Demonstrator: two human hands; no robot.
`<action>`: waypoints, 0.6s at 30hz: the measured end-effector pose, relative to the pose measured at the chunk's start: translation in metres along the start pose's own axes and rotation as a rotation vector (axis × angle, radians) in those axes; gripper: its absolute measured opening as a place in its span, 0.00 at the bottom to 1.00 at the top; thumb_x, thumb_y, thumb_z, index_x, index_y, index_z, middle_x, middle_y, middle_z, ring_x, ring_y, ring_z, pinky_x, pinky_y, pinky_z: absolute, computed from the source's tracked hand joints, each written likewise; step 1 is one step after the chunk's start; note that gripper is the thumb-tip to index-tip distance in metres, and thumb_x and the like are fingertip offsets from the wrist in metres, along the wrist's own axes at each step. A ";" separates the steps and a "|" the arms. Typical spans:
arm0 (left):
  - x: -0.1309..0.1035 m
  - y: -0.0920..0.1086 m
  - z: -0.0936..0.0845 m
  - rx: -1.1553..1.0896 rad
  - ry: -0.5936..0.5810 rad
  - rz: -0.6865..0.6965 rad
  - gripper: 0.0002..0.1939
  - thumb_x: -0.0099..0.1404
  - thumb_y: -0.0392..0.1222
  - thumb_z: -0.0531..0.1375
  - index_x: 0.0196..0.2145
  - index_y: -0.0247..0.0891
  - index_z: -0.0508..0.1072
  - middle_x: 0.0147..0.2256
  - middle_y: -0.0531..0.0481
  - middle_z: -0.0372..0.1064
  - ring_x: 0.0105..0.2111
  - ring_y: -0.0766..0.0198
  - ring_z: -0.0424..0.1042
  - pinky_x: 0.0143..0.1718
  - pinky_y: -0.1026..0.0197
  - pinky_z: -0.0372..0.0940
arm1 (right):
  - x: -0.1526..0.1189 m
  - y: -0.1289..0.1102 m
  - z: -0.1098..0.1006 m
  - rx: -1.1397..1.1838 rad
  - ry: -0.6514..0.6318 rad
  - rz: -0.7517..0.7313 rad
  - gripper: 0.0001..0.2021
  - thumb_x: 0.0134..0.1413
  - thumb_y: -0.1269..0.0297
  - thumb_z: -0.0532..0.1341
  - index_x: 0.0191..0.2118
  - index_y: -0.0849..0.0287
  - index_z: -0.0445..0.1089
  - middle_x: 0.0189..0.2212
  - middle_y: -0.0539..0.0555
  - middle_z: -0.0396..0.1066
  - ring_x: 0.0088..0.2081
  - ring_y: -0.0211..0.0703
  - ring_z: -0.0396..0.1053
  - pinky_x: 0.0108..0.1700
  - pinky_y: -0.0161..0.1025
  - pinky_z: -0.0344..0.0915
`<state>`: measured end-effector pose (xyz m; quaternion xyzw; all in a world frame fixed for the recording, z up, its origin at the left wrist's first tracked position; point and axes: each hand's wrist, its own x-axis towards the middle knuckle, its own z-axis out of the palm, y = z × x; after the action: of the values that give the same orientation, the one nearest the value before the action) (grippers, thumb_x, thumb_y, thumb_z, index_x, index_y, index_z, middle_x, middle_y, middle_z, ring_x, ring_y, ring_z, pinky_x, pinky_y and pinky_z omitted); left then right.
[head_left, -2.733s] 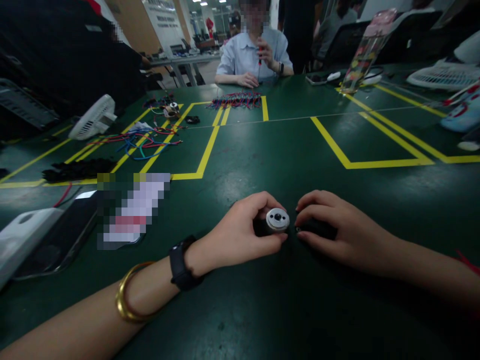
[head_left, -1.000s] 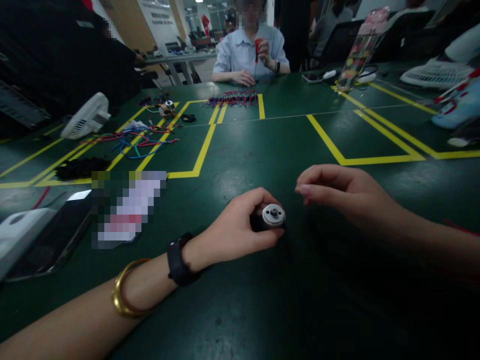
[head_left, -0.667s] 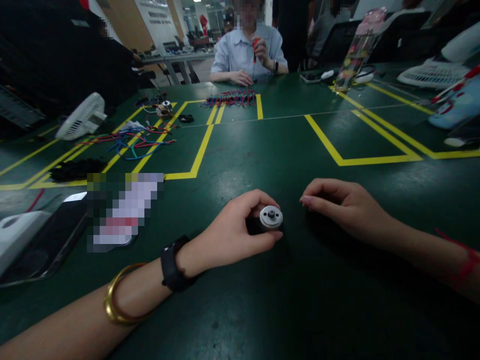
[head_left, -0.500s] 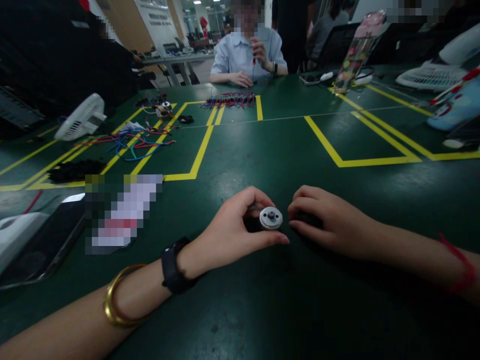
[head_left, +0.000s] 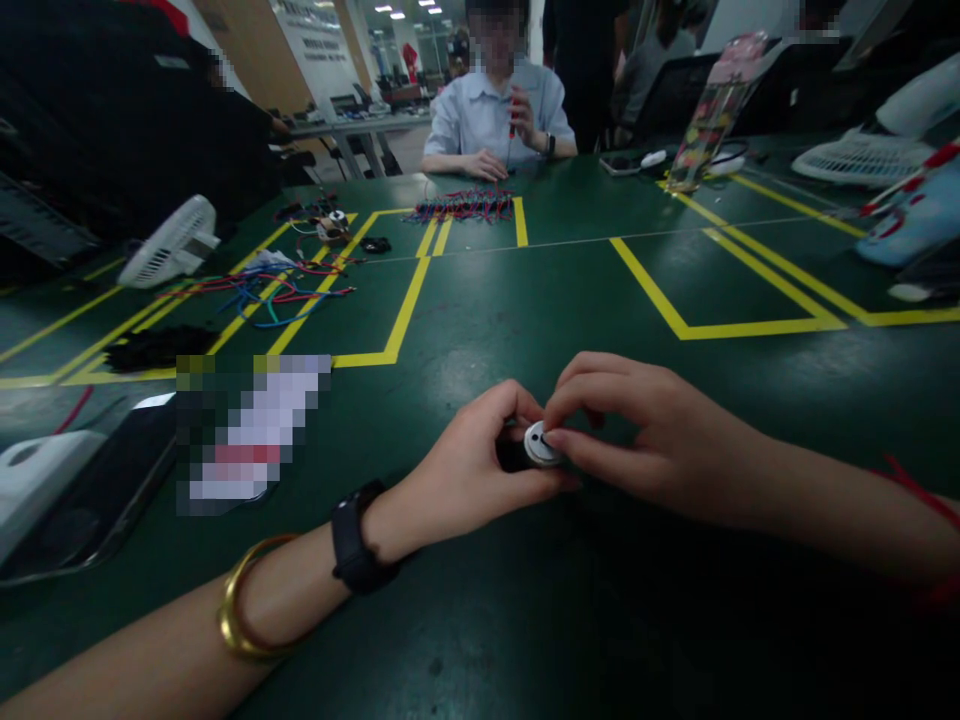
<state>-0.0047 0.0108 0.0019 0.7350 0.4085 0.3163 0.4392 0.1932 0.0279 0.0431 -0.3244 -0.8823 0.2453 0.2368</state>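
My left hand (head_left: 480, 450) is wrapped round a small motor (head_left: 539, 446) with a dark body and a round silver end face. That face points up and towards the right and shows a dark hole. Thumb and forefinger of my right hand (head_left: 622, 420) pinch at the middle of the face, where the shaft is. The fingertips cover the shaft, and anything small between them is hidden. Most of the motor's body is inside my left hand. Both hands are held close together over the green table (head_left: 465, 620).
Across the table a person (head_left: 491, 120) holds a red-handled screwdriver (head_left: 513, 125) over bundled wires (head_left: 465, 206). Loose wires (head_left: 277, 290), a white fan (head_left: 171, 245) and a phone (head_left: 112, 490) lie left. A clear bottle (head_left: 709, 125) and another fan (head_left: 862, 160) stand at the right.
My right hand has moved left, from beside the motor onto its silver face, and its fingers now pinch there. My left hand keeps hold of the motor, its face tilted slightly differently.
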 end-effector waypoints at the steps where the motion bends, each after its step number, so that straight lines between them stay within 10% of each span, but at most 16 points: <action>1: 0.000 0.000 0.000 0.000 -0.001 -0.003 0.19 0.55 0.41 0.69 0.36 0.40 0.62 0.33 0.55 0.64 0.33 0.65 0.66 0.33 0.62 0.62 | -0.001 0.001 0.001 0.002 -0.012 0.003 0.03 0.57 0.68 0.61 0.37 0.59 0.72 0.35 0.52 0.67 0.35 0.39 0.66 0.36 0.38 0.61; 11: 0.000 0.002 0.001 -0.038 0.007 -0.023 0.20 0.55 0.43 0.70 0.37 0.39 0.63 0.35 0.53 0.67 0.35 0.63 0.69 0.35 0.61 0.64 | -0.004 0.004 -0.009 0.041 0.161 0.006 0.01 0.58 0.67 0.60 0.37 0.58 0.68 0.34 0.52 0.66 0.33 0.40 0.65 0.34 0.37 0.63; 18: 0.000 0.004 0.001 -0.068 -0.001 -0.022 0.19 0.54 0.42 0.70 0.38 0.38 0.65 0.36 0.51 0.68 0.36 0.63 0.70 0.37 0.60 0.66 | -0.035 0.030 0.002 -0.120 -0.142 0.082 0.05 0.56 0.68 0.60 0.38 0.57 0.71 0.42 0.57 0.66 0.42 0.48 0.65 0.43 0.46 0.65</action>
<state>-0.0028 0.0096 0.0052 0.7153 0.4052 0.3248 0.4675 0.2296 0.0234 0.0148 -0.3558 -0.8959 0.2239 0.1434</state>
